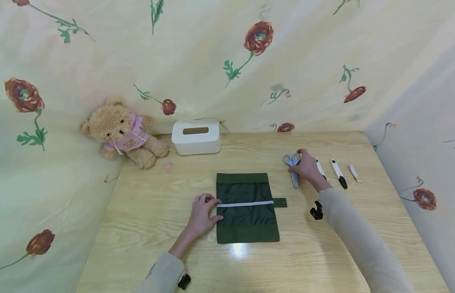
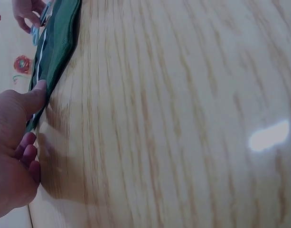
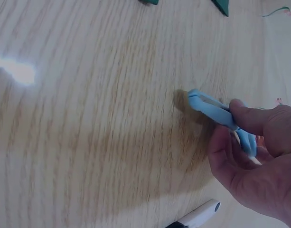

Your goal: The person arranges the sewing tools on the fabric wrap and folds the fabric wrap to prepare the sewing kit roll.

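Note:
A dark green fabric roll-up case lies unfolded on the table, with a white strip across its middle and a snap tab on its right side. My left hand rests at its left edge, thumb and fingertips spread apart along the border. In the left wrist view the left thumb lies on the cloth; the index finger is hidden. At the right, my right hand pinches light blue scissors by the handle area. The scissors' covered blade end points toward me, apparently slightly above the tabletop.
Right of the scissors are two white-and-black pen-like tools and a small pale pink-and-white stick-shaped item. A white tissue box, a teddy bear and a pink ring stand or lie toward the back left.

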A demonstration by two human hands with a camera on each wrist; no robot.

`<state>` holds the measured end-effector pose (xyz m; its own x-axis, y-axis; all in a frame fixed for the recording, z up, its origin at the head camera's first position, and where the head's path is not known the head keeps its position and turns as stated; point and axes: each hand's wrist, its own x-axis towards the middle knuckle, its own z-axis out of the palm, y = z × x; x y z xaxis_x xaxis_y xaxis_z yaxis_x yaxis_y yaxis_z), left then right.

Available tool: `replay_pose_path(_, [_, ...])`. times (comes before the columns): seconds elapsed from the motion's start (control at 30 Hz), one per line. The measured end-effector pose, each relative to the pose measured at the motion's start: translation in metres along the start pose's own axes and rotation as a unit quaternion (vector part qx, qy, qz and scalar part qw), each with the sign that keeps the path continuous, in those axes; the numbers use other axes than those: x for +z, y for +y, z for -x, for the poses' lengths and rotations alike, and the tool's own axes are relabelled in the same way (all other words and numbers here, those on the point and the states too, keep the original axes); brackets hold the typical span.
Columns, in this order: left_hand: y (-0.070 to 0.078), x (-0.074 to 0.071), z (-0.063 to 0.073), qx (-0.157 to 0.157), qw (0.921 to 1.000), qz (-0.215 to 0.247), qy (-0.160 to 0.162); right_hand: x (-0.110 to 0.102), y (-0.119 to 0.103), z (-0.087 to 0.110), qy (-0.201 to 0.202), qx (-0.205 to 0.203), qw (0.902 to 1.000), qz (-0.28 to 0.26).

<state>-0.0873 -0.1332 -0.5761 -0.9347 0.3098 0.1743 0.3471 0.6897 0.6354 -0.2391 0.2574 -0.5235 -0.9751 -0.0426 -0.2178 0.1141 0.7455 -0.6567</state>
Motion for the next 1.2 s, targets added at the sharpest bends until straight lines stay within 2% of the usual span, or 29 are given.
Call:
replay_pose_path(0.13, [-0.002,0.001,-0.004,-0.002,1.0,0.007,-0.001,-0.002,0.002,0.0,0.011,-0.002,0.9993,-0.036])
replay_pose_path(0.23, [-0.003,0.002,-0.006,-0.01,0.9999,0.011,-0.004,-0.001,0.003,0.001,0.007,0.011,0.996,-0.088])
replay_pose_path(0.3, [-0.003,0.002,-0.006,-0.015,0.9998,0.013,-0.005,0.001,0.002,0.002,-0.003,0.02,0.9911,-0.132])
replay_pose_path(0.4, [-0.004,0.001,-0.006,-0.02,0.9997,0.014,-0.008,0.01,-0.006,0.007,-0.019,0.027,0.978,-0.206])
replay_pose_path(0.5, [-0.003,0.0,-0.005,-0.019,0.9997,0.016,-0.005,0.024,-0.022,0.011,-0.035,0.026,0.9627,-0.267])
replay_pose_path(0.63, [-0.003,-0.001,-0.002,-0.016,0.9997,0.017,0.002,0.053,-0.048,0.016,-0.04,0.019,0.947,-0.318])
replay_pose_path(0.77, [-0.004,-0.001,0.0,-0.015,0.9997,0.019,0.003,0.085,-0.072,0.019,-0.038,0.011,0.9367,-0.348])
replay_pose_path(0.9, [-0.004,0.0,0.0,-0.018,0.9997,0.017,-0.003,0.113,-0.091,0.021,-0.038,-0.004,0.9372,-0.347])
replay_pose_path(1.0, [-0.005,0.001,0.0,-0.022,0.9996,0.015,-0.005,0.129,-0.104,0.023,-0.037,-0.018,0.9437,-0.328])
replay_pose_path(1.07, [-0.005,0.002,-0.001,-0.018,0.9998,0.013,0.0,0.139,-0.112,0.023,-0.035,-0.025,0.947,-0.318])
replay_pose_path(1.2, [-0.005,0.003,0.0,-0.007,0.9998,0.011,0.015,0.157,-0.125,0.024,-0.028,-0.038,0.9474,-0.317])
